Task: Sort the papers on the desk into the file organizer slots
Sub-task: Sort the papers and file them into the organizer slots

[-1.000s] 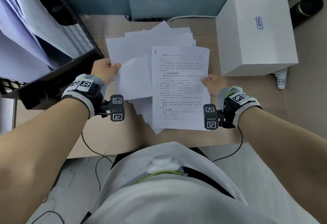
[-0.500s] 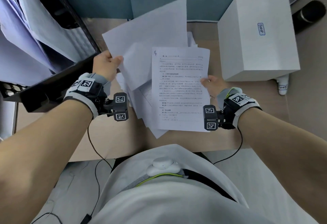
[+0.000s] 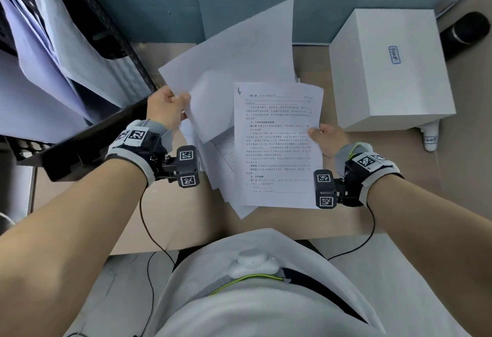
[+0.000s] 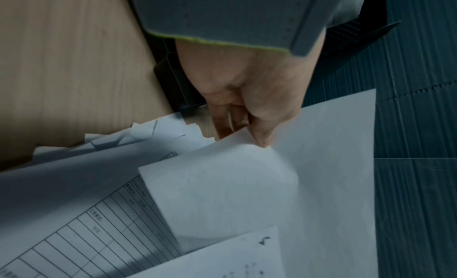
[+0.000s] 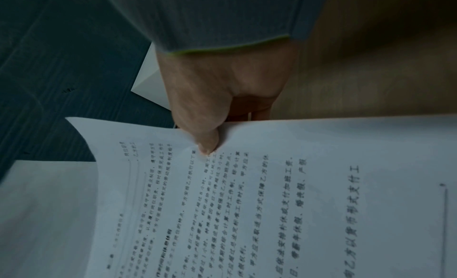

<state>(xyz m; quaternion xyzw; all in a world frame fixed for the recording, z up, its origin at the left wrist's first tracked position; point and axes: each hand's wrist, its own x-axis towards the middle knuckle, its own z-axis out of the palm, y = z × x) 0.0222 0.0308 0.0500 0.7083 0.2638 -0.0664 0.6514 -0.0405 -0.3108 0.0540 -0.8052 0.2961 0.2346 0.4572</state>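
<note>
Above the pale wooden worktop (image 3: 170,211), the left hand (image 3: 166,107) pinched the near-left edge of a blank white sheet (image 3: 239,60), raised and tilted over the loose paper pile (image 3: 226,166). The right hand (image 3: 328,137) pinched the right edge of a printed text page (image 3: 277,145). Judging by this, a sheet was being separated for filing; next it likely needed carrying left to the black file organizer (image 3: 87,134), edge aligned with a slot.
</note>
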